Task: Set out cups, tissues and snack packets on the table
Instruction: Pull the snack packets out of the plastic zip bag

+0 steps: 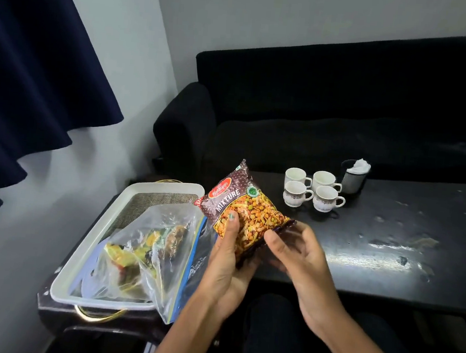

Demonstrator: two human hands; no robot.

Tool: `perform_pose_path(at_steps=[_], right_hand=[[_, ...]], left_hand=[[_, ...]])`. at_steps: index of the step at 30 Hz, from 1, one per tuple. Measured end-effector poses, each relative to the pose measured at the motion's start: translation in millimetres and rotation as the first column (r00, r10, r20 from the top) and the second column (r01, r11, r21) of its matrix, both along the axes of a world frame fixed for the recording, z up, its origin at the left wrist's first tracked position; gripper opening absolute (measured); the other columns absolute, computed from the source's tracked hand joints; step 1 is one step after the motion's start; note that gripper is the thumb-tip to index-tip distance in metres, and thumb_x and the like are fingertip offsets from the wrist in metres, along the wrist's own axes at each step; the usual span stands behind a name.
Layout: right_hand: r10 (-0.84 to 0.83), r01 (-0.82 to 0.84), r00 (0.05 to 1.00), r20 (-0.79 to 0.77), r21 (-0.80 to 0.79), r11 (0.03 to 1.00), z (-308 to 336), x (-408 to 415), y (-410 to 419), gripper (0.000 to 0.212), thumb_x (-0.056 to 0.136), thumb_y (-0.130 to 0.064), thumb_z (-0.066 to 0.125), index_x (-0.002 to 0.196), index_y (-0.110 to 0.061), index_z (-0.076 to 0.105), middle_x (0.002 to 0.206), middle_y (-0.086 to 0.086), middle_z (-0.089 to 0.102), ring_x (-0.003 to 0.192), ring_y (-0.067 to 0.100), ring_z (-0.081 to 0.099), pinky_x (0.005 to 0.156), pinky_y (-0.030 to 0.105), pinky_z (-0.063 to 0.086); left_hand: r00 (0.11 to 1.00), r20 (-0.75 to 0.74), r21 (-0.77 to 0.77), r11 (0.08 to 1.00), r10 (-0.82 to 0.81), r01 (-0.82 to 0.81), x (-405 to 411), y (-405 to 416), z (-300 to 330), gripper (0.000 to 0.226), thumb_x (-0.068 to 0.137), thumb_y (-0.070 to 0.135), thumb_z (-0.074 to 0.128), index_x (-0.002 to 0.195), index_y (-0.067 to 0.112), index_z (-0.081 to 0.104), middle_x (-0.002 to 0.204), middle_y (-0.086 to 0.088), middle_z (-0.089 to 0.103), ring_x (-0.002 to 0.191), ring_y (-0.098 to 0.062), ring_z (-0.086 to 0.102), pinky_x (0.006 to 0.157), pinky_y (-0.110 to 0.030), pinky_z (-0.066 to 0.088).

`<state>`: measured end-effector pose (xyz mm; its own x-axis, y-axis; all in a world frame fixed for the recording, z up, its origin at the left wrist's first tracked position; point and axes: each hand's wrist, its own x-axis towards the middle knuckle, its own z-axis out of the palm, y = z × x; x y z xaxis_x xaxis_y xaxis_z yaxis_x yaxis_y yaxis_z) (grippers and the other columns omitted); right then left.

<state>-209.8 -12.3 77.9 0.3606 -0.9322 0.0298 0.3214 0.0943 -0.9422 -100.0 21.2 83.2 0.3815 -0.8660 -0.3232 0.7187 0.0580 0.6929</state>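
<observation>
Two hands hold one snack packet above the near edge of the dark table. Left hand grips its lower left, thumb pressed on the front. Right hand pinches the lower right corner. Four cups stand clustered on the table, tissue holder just beside them. Clear bag of packets lies in the white tray.
</observation>
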Motion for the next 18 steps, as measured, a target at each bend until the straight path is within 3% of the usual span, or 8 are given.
perform_pose_path(at_steps=[2,5,8,11,13,15,18], right_hand=[[0.000,-0.005,0.997,0.083,0.069,0.998,-0.7,6.1,2.6,0.051,0.060,-0.030,0.075,0.105,-0.012,0.062,0.100,0.004,0.074,0.094,0.014,0.070,0.083,0.032,0.055],[-0.051,0.034,0.990,0.131,0.129,0.991,0.9,10.3,-2.7,0.030,0.071,-0.015,0.072,0.099,-0.010,0.067,0.097,0.007,0.074,0.091,0.018,0.071,0.073,0.029,0.058],[-0.093,0.077,0.989,0.112,0.139,0.987,2.9,13.4,-14.0,0.017,0.080,-0.005,0.066,0.096,-0.011,0.067,0.092,0.004,0.075,0.088,0.015,0.071,0.070,0.028,0.057],[-0.138,0.125,0.986,0.096,0.130,0.984,5.2,17.2,-26.6,0.016,0.081,-0.003,0.065,0.094,-0.013,0.067,0.086,-0.001,0.076,0.083,0.011,0.071,0.069,0.028,0.057],[-0.162,0.149,0.982,0.101,0.131,0.980,7.0,20.0,-36.4,0.016,0.083,-0.002,0.064,0.093,-0.014,0.066,0.083,-0.003,0.076,0.080,0.009,0.071,0.064,0.025,0.057],[-0.193,0.177,0.976,0.105,0.142,0.974,7.8,23.6,-46.9,0.018,0.084,0.000,0.061,0.092,-0.015,0.065,0.079,-0.005,0.075,0.076,0.007,0.071,0.059,0.021,0.057],[-0.217,0.201,0.971,0.099,0.155,0.967,8.0,32.1,-64.3,0.017,0.087,0.001,0.058,0.092,-0.014,0.063,0.088,0.000,0.071,0.081,0.011,0.068,0.060,0.021,0.057]], left_hand=[[0.996,0.091,-0.017,1.000,-0.019,0.020,-0.2,2.1,-0.1,0.059,0.073,0.048,0.064,0.123,0.017,0.061,0.113,-0.007,0.071,0.102,-0.019,0.068,0.079,-0.031,0.054],[0.979,0.205,-0.055,0.998,0.008,0.003,0.9,2.2,3.0,0.055,0.070,0.051,0.066,0.117,0.021,0.063,0.107,-0.001,0.074,0.093,-0.012,0.071,0.068,-0.024,0.054],[0.910,0.406,-0.060,0.996,0.081,-0.062,4.4,5.3,3.6,0.066,0.066,0.059,0.064,0.120,0.023,0.058,0.110,0.007,0.072,0.102,-0.010,0.067,0.086,-0.028,0.051],[0.756,0.627,-0.039,0.977,0.186,-0.208,8.0,8.6,1.2,0.066,0.072,0.063,0.055,0.132,0.038,0.045,0.124,0.022,0.057,0.115,-0.001,0.054,0.100,-0.028,0.039],[0.661,0.681,-0.131,0.941,0.315,-0.313,9.2,8.2,-2.1,0.048,0.088,0.046,0.052,0.134,0.034,0.047,0.128,0.020,0.055,0.117,-0.001,0.054,0.100,-0.026,0.044],[0.505,0.750,-0.205,0.876,0.427,-0.437,9.9,7.6,-4.5,0.034,0.096,0.025,0.051,0.129,0.031,0.051,0.122,0.018,0.059,0.110,0.001,0.057,0.091,-0.020,0.049],[0.227,0.855,-0.307,0.807,0.467,-0.504,12.7,7.3,-5.3,0.031,0.091,0.017,0.053,0.117,0.034,0.054,0.119,0.019,0.056,0.115,0.002,0.051,0.090,-0.016,0.043]])
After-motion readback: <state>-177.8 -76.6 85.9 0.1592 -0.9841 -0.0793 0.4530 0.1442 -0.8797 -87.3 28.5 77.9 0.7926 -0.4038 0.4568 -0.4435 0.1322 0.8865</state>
